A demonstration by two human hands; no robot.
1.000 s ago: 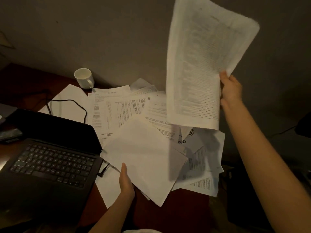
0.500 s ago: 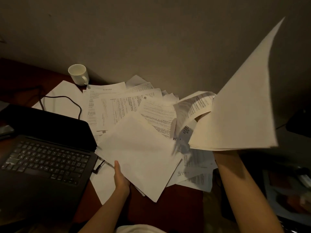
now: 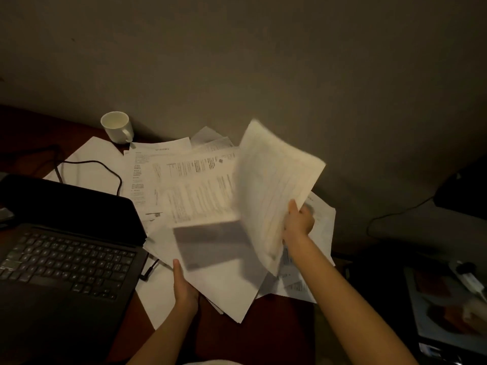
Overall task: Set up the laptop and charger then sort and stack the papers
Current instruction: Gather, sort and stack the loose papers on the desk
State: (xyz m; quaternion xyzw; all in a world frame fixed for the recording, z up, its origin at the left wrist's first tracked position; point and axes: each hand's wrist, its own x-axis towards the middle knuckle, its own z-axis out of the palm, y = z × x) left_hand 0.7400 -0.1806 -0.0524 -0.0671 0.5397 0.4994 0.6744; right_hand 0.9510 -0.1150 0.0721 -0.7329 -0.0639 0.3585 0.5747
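Gripping a blurred sheaf of sheets (image 3: 274, 185) at its right edge, the right hand (image 3: 299, 223) sits right of centre, fingers curled round the paper, thumb on top; the sheaf tilts up and leftward over the heap and throws a dark shadow on the pages under it. Left hand (image 3: 184, 287), lower centre, holds the near edge of a blank white sheet (image 3: 226, 283), thumb on top of the paper, other fingers hidden beneath it. Loose papers (image 3: 184, 180) spread overlapping across the middle of the dark wooden desk (image 3: 276, 327), some printed, some blank, a few hanging past the right end. Open black laptop (image 3: 63, 254) fills the lower left, keyboard showing, screen dark, its right edge touching the paper heap. A black cable (image 3: 105, 167) loops over a white sheet just behind the laptop screen, and a plug end lies near the laptop's right front corner. White mug (image 3: 117, 126) stands upright in the upper left by the wall, just touching the far papers.
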